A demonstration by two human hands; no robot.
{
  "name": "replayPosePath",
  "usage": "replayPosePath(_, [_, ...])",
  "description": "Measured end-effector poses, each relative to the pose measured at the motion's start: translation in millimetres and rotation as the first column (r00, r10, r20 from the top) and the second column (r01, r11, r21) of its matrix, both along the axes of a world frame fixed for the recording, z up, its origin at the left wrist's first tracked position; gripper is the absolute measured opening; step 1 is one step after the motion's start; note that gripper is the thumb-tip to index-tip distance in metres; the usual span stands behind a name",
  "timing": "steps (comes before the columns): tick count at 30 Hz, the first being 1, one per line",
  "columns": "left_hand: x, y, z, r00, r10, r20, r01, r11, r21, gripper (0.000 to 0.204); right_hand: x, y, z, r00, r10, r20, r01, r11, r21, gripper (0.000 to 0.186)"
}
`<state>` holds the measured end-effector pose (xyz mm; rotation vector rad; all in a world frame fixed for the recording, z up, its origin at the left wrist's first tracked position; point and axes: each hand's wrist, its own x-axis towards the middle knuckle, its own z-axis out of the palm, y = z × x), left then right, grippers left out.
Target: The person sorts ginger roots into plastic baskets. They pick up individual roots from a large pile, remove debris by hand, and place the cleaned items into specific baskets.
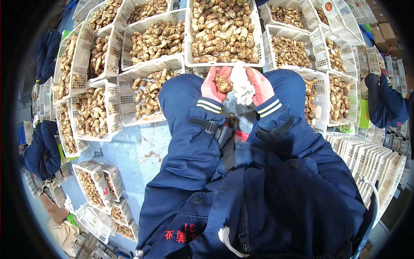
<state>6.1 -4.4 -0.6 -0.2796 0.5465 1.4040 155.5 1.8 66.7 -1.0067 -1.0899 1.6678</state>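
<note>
Between my knees, my left hand (212, 84), in a pink glove, holds a knobbly brown and cream mushroom (223, 84), its fingers round it. Right beside it, my right hand (259, 86), also gloved pink, grips a crumpled white cloth (241, 86) that hangs down close to the mushroom. Just beyond both hands stands a white plastic crate (260, 49) piled with similar mushrooms (222, 32).
Many more mushroom crates (131, 70) form an arc around me. Stacked empty-looking trays (366, 168) stand at lower right, more filled crates (92, 187) on the blue floor (144, 151) at lower left. Co-workers in dark blue sit at far left (43, 153) and right (390, 103).
</note>
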Motion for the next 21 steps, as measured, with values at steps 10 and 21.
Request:
replayPosePath(10, [-2,-1,10,0.985,-0.138,0.102,0.137,0.99,0.02,0.035,-22,-17,-14,0.978,0.044,0.206,-0.045,0.999,0.002,0.026])
replayPosePath(21, [6,1,-12,0.99,-0.117,0.082,0.11,0.99,0.089,0.039,-29,-13,-14,0.96,-0.096,0.264,0.11,0.993,-0.036,0.019])
